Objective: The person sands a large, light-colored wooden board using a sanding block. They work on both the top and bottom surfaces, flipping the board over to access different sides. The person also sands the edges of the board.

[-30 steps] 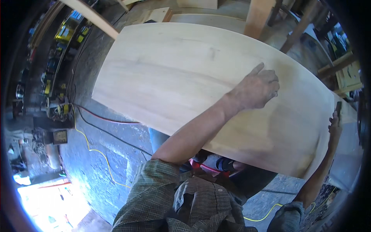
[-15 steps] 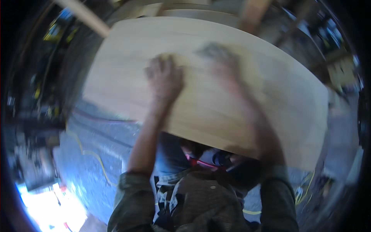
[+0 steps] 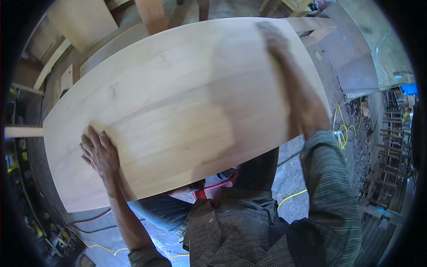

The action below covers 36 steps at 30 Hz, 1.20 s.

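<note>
A wide, pale wooden panel [image 3: 169, 115] with curved long edges lies across in front of me, above my knees. My left hand [image 3: 102, 154] rests flat on its left part, fingers spread, holding nothing. At the panel's far right edge, my right hand [image 3: 277, 42] presses a grey-green piece of what looks like sandpaper [image 3: 265, 26] against the wood. Motion blurs that hand and partly hides its fingers. The right forearm stretches over the panel's right end, and its shadow darkens the wood beside it.
Wooden boards and posts [image 3: 151, 15] stand beyond the far edge. Yellow cords [image 3: 341, 129] lie on the floor to the right, with another yellow cord at lower left. A red and black tool [image 3: 200, 194] shows beneath the near edge. Stacked wooden pieces [image 3: 389, 151] line the far right.
My left hand has moved to the left and nearer me along the panel. My right hand has slid outward to the far right edge with the sandpaper. My view has turned too.
</note>
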{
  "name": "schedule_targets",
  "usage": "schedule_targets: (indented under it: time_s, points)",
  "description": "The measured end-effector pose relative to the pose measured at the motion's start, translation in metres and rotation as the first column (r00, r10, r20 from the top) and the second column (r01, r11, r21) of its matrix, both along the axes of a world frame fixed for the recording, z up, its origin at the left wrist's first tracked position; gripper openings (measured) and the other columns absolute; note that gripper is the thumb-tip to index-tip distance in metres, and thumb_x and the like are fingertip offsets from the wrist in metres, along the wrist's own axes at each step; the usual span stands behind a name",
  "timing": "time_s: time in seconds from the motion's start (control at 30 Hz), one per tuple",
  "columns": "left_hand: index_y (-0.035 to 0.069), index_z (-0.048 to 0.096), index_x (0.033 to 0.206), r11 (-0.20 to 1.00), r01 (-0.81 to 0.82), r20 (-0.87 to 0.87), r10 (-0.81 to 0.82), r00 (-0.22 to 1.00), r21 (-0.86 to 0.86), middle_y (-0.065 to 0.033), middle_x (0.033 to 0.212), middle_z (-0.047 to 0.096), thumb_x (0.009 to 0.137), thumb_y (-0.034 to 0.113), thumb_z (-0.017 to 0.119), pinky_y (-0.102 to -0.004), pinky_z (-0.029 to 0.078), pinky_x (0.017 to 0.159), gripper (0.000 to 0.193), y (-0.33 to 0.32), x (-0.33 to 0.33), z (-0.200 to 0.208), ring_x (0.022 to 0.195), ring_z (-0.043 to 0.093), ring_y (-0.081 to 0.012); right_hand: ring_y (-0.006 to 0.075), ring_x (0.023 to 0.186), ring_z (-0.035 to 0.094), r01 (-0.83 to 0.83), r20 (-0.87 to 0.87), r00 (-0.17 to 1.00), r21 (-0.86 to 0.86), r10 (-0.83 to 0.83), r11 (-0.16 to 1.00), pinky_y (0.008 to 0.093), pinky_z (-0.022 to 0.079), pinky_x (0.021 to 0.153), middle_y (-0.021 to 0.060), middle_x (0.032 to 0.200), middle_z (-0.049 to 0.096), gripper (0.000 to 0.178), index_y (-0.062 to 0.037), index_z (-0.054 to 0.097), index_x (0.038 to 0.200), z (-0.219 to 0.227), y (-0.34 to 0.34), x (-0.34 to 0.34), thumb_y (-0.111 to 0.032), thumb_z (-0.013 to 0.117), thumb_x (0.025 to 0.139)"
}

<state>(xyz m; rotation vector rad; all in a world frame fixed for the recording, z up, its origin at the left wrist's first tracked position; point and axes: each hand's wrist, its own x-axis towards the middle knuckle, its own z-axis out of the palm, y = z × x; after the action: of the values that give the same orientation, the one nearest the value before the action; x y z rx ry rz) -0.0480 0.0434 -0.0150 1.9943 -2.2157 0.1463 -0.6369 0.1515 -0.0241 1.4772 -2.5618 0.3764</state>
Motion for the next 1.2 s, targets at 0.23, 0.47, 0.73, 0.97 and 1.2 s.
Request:
schedule_targets:
  time_s: [0.23, 0.47, 0.73, 0.97, 1.2]
  points:
    - [0.02, 0.032, 0.144, 0.997, 0.073, -0.008, -0.073, 0.997, -0.019, -0.0192, 0.145, 0.03, 0.097, 0.048, 0.032, -0.0538, 0.02, 0.107, 0.054, -0.003, 0.019, 0.0, 0.135, 0.026, -0.0348, 0.0245, 0.112, 0.053, -0.746, -0.205, 0.664, -0.252, 0.719, 0.616, 0.0371, 0.046, 0.088, 0.0086, 0.124, 0.053, 0.033, -0.0063, 0.057, 0.116, 0.012, -0.075, 0.268, -0.018, 0.05, 0.085]
    - [0.021, 0.029, 0.145, 0.999, 0.046, 0.084, -0.044, 0.996, -0.027, -0.0188, 0.147, 0.026, 0.097, 0.05, 0.023, -0.0561, 0.017, 0.108, 0.056, -0.008, 0.025, -0.012, 0.137, 0.024, -0.0352, 0.0268, 0.111, 0.053, -0.23, -0.167, 0.961, -0.043, 0.22, 0.972, 0.0375, 0.042, 0.095, 0.012, 0.117, 0.06, 0.036, -0.0042, 0.056, 0.12, 0.005, 0.077, -0.052, -0.022, 0.039, 0.094]
    - [0.023, 0.03, 0.144, 0.998, 0.065, 0.046, -0.064, 0.997, -0.005, -0.0174, 0.146, 0.028, 0.097, 0.049, 0.026, -0.0539, 0.019, 0.108, 0.055, -0.006, 0.023, -0.004, 0.137, 0.024, -0.034, 0.0232, 0.082, 0.062, -0.285, -0.408, 0.882, -0.069, 0.233, 0.956, 0.043, 0.049, 0.062, 0.011, 0.089, 0.064, 0.014, -0.0077, 0.064, 0.088, -0.072, -0.072, 0.176, -0.016, 0.057, 0.08]
    - [0.022, 0.032, 0.144, 0.999, 0.042, 0.045, -0.04, 0.998, -0.031, -0.0169, 0.146, 0.03, 0.097, 0.048, 0.029, -0.052, 0.021, 0.107, 0.054, -0.005, 0.021, -0.007, 0.135, 0.027, -0.0334, 0.0225, 0.093, 0.062, -0.162, 0.101, 0.977, -0.24, 0.19, 0.957, 0.0378, 0.05, 0.078, 0.0101, 0.103, 0.066, 0.033, -0.0089, 0.062, 0.106, -0.039, -0.02, 0.018, -0.033, 0.044, 0.093]
    - [0.02, 0.033, 0.143, 0.997, 0.066, 0.048, -0.064, 0.997, -0.041, -0.0177, 0.143, 0.032, 0.097, 0.047, 0.03, -0.0528, 0.022, 0.107, 0.053, 0.003, 0.025, 0.001, 0.133, 0.029, -0.0345, 0.0284, 0.088, 0.065, -0.15, 0.003, 0.988, -0.151, 0.152, 0.977, 0.0396, 0.05, 0.081, 0.0126, 0.106, 0.065, 0.034, -0.0111, 0.063, 0.11, 0.003, 0.01, 0.063, -0.034, 0.044, 0.095]
